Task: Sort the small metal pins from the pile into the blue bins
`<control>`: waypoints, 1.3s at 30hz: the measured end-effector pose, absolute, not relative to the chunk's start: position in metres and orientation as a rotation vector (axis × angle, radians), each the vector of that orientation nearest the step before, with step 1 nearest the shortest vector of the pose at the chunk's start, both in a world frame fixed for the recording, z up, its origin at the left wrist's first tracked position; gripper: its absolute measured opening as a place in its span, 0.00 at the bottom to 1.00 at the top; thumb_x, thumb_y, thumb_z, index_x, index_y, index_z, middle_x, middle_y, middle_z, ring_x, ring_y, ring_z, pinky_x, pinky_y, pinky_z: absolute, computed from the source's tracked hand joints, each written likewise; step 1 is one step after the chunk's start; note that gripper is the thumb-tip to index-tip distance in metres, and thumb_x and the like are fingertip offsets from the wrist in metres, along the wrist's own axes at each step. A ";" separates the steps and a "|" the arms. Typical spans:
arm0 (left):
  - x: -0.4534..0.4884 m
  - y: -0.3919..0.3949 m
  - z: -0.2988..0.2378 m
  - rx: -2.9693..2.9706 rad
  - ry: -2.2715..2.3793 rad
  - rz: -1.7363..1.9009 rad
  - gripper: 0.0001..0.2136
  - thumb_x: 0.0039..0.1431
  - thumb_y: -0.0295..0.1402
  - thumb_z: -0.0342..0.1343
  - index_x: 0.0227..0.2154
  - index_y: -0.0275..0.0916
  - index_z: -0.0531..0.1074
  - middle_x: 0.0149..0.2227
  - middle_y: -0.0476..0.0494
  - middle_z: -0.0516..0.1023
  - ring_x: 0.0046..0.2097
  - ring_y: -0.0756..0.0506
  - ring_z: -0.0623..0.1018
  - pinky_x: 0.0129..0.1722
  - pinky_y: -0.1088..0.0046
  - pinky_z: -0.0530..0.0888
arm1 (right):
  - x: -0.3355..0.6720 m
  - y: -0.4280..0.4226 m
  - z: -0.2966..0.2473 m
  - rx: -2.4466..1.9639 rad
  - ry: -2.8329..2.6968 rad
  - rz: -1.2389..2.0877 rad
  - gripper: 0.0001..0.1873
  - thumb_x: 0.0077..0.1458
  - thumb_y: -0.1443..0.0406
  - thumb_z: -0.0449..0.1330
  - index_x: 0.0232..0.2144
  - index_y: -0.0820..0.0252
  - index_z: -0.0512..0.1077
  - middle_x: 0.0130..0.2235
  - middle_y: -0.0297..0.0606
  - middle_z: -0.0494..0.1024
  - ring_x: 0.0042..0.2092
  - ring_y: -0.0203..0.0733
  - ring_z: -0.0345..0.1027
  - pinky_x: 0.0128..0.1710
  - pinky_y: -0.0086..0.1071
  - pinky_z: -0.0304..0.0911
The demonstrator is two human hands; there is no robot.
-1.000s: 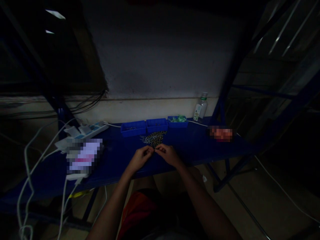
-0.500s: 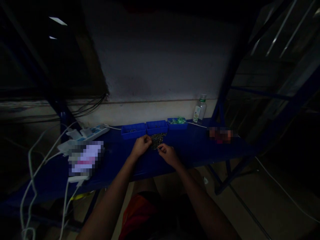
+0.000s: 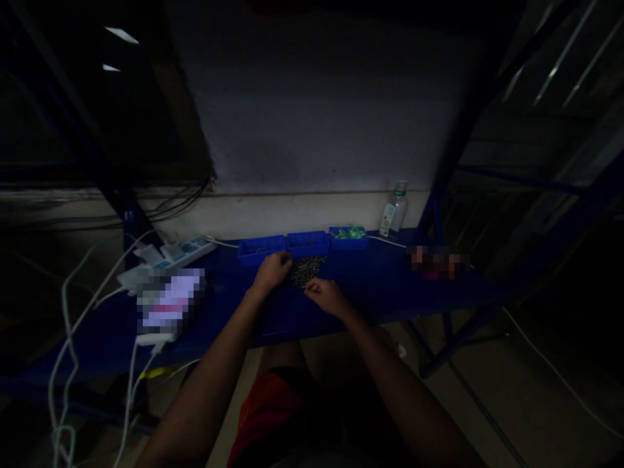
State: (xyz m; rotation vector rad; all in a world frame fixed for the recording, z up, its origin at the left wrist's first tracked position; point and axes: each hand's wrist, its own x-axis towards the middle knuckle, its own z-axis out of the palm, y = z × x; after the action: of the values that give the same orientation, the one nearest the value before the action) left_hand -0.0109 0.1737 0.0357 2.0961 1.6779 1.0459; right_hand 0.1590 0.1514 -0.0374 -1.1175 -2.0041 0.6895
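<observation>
The scene is very dark. A pile of small metal parts (image 3: 308,268) lies on the blue table (image 3: 375,286) in front of three blue trays. My left hand (image 3: 272,270) is closed, its knuckles just below the left blue tray (image 3: 261,250) and at the pile's left edge. My right hand (image 3: 325,294) rests at the pile's near edge with fingers pinched together; what they hold is too small to make out. A middle blue tray (image 3: 307,242) and a right blue tray (image 3: 347,236) with green pieces stand behind.
A white power strip (image 3: 181,251) with white cables (image 3: 68,344) lies at the left, near a blurred lit object (image 3: 168,302). A plastic bottle (image 3: 394,210) stands at the back right, and a blurred reddish object (image 3: 437,261) lies right. Blue shelf posts (image 3: 441,195) rise beside the table.
My hands were together near the table's front a second ago. The left hand has moved forward to the left tray; the right hand has moved forward to the pile's near edge.
</observation>
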 end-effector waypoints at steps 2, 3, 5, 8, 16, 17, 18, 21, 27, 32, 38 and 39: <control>-0.022 0.159 0.020 2.105 1.686 1.020 0.11 0.53 0.34 0.54 0.39 0.35 0.71 0.39 0.41 0.74 0.39 0.45 0.73 0.38 0.70 0.69 | 0.160 0.154 -0.035 -1.113 -2.002 0.689 0.06 0.51 0.64 0.56 0.31 0.58 0.71 0.28 0.33 0.75 0.29 0.34 0.68 0.29 0.24 0.58; -0.027 0.152 0.011 2.116 1.685 1.016 0.10 0.52 0.33 0.54 0.37 0.36 0.71 0.36 0.42 0.75 0.37 0.45 0.74 0.37 0.72 0.68 | 0.160 0.154 -0.034 -1.120 -2.005 0.669 0.06 0.52 0.64 0.56 0.31 0.59 0.71 0.28 0.33 0.75 0.29 0.34 0.68 0.29 0.24 0.58; -0.033 0.139 -0.004 2.109 1.681 1.029 0.08 0.52 0.32 0.51 0.34 0.37 0.72 0.31 0.45 0.75 0.33 0.47 0.73 0.33 0.74 0.67 | 0.158 0.153 -0.034 -1.163 -2.013 0.585 0.06 0.52 0.64 0.55 0.31 0.59 0.71 0.27 0.33 0.75 0.29 0.33 0.67 0.29 0.24 0.58; -0.034 0.129 -0.018 2.080 1.684 1.055 0.06 0.51 0.33 0.48 0.28 0.37 0.69 0.26 0.50 0.72 0.28 0.50 0.71 0.28 0.77 0.64 | 0.155 0.149 -0.035 -1.200 -2.066 0.428 0.05 0.51 0.64 0.56 0.32 0.57 0.71 0.29 0.33 0.75 0.31 0.34 0.67 0.32 0.24 0.57; -0.027 0.120 -0.014 2.061 1.667 1.116 0.11 0.47 0.33 0.48 0.16 0.39 0.53 0.17 0.56 0.53 0.22 0.53 0.57 0.21 0.78 0.54 | 0.155 0.144 -0.035 -1.193 -2.109 0.380 0.06 0.52 0.64 0.55 0.34 0.57 0.69 0.30 0.33 0.74 0.32 0.33 0.67 0.34 0.24 0.57; -0.026 0.117 -0.014 2.077 1.640 1.098 0.12 0.47 0.33 0.47 0.14 0.39 0.52 0.17 0.56 0.52 0.22 0.54 0.56 0.21 0.78 0.54 | 0.155 0.143 -0.035 -1.189 -2.108 0.380 0.06 0.52 0.64 0.55 0.34 0.57 0.69 0.30 0.33 0.74 0.32 0.33 0.67 0.34 0.24 0.57; -0.025 0.115 -0.015 2.093 1.616 1.078 0.13 0.47 0.33 0.47 0.13 0.39 0.50 0.17 0.56 0.50 0.21 0.54 0.54 0.21 0.78 0.53 | 0.155 0.143 -0.035 -1.183 -2.108 0.381 0.06 0.52 0.64 0.55 0.34 0.57 0.69 0.30 0.33 0.74 0.32 0.34 0.67 0.33 0.24 0.57; -0.026 0.107 -0.017 2.146 1.537 1.002 0.16 0.47 0.32 0.46 0.12 0.39 0.46 0.15 0.55 0.46 0.20 0.55 0.51 0.19 0.77 0.50 | 0.156 0.143 -0.036 -1.162 -2.104 0.390 0.05 0.52 0.65 0.55 0.33 0.57 0.69 0.30 0.33 0.75 0.32 0.34 0.67 0.33 0.25 0.57; -0.028 0.101 -0.021 2.223 1.442 0.942 0.17 0.47 0.31 0.45 0.11 0.39 0.44 0.14 0.55 0.45 0.18 0.55 0.49 0.19 0.76 0.48 | 0.156 0.143 -0.037 -1.146 -2.098 0.428 0.05 0.52 0.66 0.55 0.33 0.57 0.70 0.31 0.33 0.75 0.33 0.34 0.67 0.34 0.25 0.57; -0.024 0.107 -0.017 2.263 1.535 0.967 0.15 0.49 0.32 0.45 0.11 0.38 0.51 0.14 0.55 0.52 0.19 0.54 0.55 0.21 0.76 0.52 | 0.156 0.141 -0.035 -1.181 -2.130 0.370 0.06 0.53 0.66 0.54 0.35 0.58 0.69 0.31 0.33 0.74 0.34 0.34 0.67 0.35 0.25 0.57; -0.022 0.116 -0.014 2.300 1.607 0.880 0.14 0.54 0.36 0.45 0.16 0.39 0.61 0.17 0.51 0.64 0.22 0.51 0.65 0.24 0.76 0.57 | 0.154 0.135 -0.031 -1.302 -2.186 0.169 0.10 0.55 0.63 0.53 0.41 0.56 0.68 0.38 0.37 0.72 0.39 0.37 0.65 0.37 0.27 0.57; -0.022 0.116 -0.014 2.308 1.600 0.874 0.14 0.55 0.36 0.45 0.16 0.39 0.62 0.18 0.50 0.66 0.23 0.50 0.66 0.25 0.75 0.58 | 0.154 0.134 -0.030 -1.314 -2.201 0.156 0.11 0.56 0.63 0.52 0.41 0.55 0.68 0.39 0.38 0.71 0.40 0.37 0.65 0.38 0.27 0.57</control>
State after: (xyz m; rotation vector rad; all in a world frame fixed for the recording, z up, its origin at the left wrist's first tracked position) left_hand -0.0216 0.1160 -0.0140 2.3085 1.6003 0.8742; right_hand 0.1540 0.1338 -0.0302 -1.3142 -2.2011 0.1564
